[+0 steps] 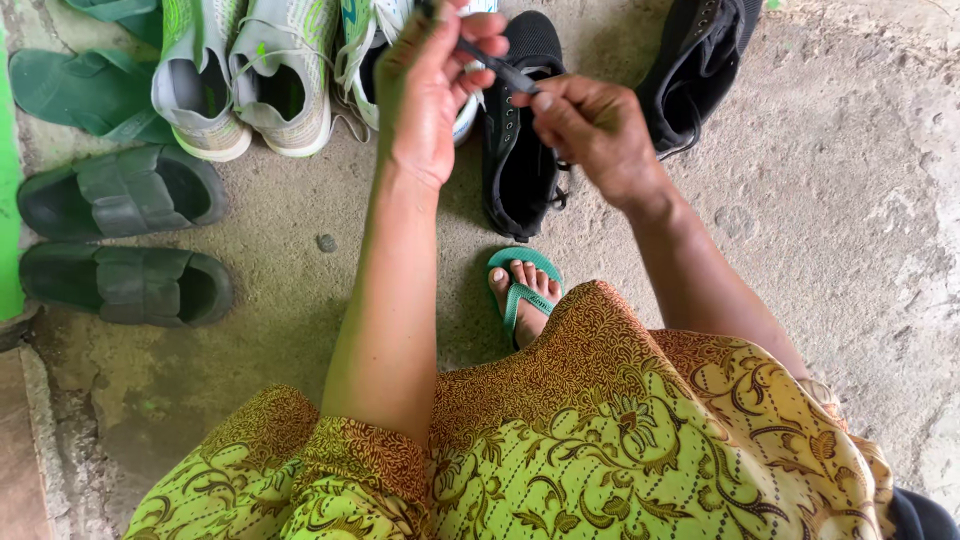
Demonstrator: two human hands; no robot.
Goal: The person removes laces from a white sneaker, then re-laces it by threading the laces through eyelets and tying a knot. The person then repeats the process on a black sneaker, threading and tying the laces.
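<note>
1. The left hand (430, 95) is raised above the row of shoes. Its thumb and first fingers are pinched together on the upper part of a thin black shoelace (497, 68).
2. The right hand (598, 128) is just beside the left one, a little lower. Its fingers are also closed, and thumb and forefinger grip the other end of the same lace, so the lace runs as a short slanted line between the two hands.
3. The lace is held in the air directly above a black fabric lace-up shoe (520, 140), which lies on the grey concrete floor (860, 220) with its opening toward the person. Whether the lace is threaded into this shoe I cannot tell, because the hands cover that part.
4. A second black shoe (695, 65) lies to the right, tilted, well apart from the first.
5. To the left of the hands stands a pair of grey and green mesh sport shoes (245, 80), side by side, and one more white and green sport shoe (365, 60) is partly hidden behind the left wrist.
6. Further left lie two dark green rubber slide sandals (125, 235) (one above the other in the view), and a green flip-flop (85, 90) beside them.
7. Below the hands, the person's foot in a green flip-flop sandal (523, 290) comes out from under a yellow-green and brown patterned cloth (600, 440).
</note>
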